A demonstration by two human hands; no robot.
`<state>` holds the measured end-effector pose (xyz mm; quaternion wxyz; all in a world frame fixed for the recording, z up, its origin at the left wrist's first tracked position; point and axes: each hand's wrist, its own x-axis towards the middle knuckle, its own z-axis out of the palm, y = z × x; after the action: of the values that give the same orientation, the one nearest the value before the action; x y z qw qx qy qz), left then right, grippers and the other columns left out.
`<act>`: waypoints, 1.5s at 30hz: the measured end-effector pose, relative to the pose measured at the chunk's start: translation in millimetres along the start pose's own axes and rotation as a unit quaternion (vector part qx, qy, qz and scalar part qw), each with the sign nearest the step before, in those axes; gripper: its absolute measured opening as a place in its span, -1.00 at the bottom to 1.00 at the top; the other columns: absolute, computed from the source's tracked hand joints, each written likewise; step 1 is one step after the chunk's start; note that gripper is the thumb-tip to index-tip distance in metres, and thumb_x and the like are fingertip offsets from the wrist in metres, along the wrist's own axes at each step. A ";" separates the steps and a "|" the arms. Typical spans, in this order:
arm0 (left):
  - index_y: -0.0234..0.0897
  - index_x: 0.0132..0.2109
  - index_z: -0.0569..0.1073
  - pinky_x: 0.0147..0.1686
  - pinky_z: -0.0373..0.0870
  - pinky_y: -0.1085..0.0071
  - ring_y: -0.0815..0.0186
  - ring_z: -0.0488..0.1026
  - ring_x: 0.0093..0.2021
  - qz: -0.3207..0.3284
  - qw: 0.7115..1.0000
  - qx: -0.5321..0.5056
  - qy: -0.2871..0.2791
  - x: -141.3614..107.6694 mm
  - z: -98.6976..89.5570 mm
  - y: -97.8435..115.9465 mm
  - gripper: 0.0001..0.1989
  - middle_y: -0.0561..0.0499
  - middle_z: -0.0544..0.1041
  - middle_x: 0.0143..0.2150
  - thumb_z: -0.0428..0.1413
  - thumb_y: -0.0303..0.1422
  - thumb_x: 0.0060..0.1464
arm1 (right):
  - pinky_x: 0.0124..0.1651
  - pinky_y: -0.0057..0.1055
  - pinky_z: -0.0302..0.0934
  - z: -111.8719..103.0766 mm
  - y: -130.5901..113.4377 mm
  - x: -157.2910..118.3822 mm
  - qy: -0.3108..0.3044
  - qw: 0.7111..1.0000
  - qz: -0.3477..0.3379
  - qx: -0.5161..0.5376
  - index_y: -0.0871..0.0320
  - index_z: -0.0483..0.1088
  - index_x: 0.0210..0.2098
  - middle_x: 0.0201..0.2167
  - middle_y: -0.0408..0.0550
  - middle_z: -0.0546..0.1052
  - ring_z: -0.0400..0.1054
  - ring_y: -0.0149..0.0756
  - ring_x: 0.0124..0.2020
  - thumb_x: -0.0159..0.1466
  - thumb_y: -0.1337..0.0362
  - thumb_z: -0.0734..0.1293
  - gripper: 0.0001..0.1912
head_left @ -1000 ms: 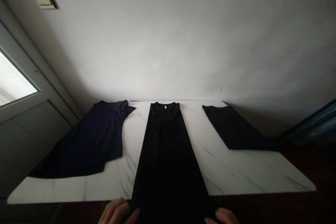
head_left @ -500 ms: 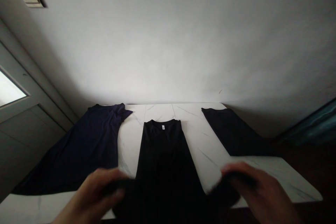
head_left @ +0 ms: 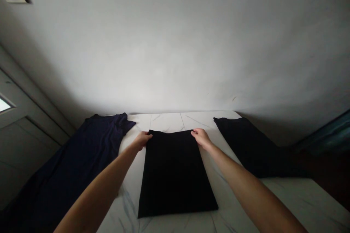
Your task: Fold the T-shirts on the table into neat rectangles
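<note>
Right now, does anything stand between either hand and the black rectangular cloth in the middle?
Nothing visible does: the left hand and right hand each grip a far corner of the black rectangular cloth directly. The wrinkled navy cloth, left, and dark flat cloth, right, lie apart from it.

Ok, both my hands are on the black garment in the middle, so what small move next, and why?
I'd probably let go. Your left hand and right hand each pinch a far corner of the black garment, the far edge between them dips only slightly, and the cloth looks smooth on the marbled table, though it's too dark to show fine creases.
</note>
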<state>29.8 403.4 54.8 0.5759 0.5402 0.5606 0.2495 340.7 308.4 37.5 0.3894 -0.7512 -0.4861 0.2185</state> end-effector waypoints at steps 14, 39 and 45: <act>-0.37 -0.32 0.50 -0.27 0.52 0.35 0.22 0.58 -0.34 0.019 0.999 -0.013 -0.032 7.1 6.8 6.5 -0.84 -0.14 0.61 -0.36 0.23 -0.34 0.14 | -0.25 -0.44 0.24 16.0 5.2 13.4 -0.013 0.999 -0.032 -0.024 0.19 0.52 -0.23 -0.30 -0.01 0.63 0.47 -0.26 -0.30 0.34 0.17 0.23 -0.72; -0.24 0.37 0.23 0.37 -0.05 -0.19 -0.01 -0.02 0.48 0.283 0.764 0.580 0.012 -9.8 48.6 -12.5 -0.50 -0.16 0.13 0.47 -0.16 -0.20 0.39 | -0.07 -0.27 0.32 24.7 6.5 12.0 0.110 0.980 -0.041 -0.163 0.15 0.46 -0.01 -0.20 0.06 0.63 0.52 -0.12 -0.15 0.32 0.22 0.25 -0.70; -0.33 0.43 0.12 0.40 -0.12 -0.16 0.02 -0.08 0.49 0.321 0.744 0.584 0.049 -20.3 55.7 -13.8 -0.42 -0.19 0.05 0.49 -0.16 -0.17 0.39 | 0.35 -0.15 0.06 29.5 -21.1 -20.8 0.003 0.915 -0.315 -0.250 0.22 0.32 0.26 0.24 0.16 0.42 0.21 -0.11 0.31 0.43 0.25 0.11 -0.53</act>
<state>71.3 362.1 38.2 0.0058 0.9060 0.4175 0.0691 299.0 305.4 35.5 0.2387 -0.6326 -0.7353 -0.0468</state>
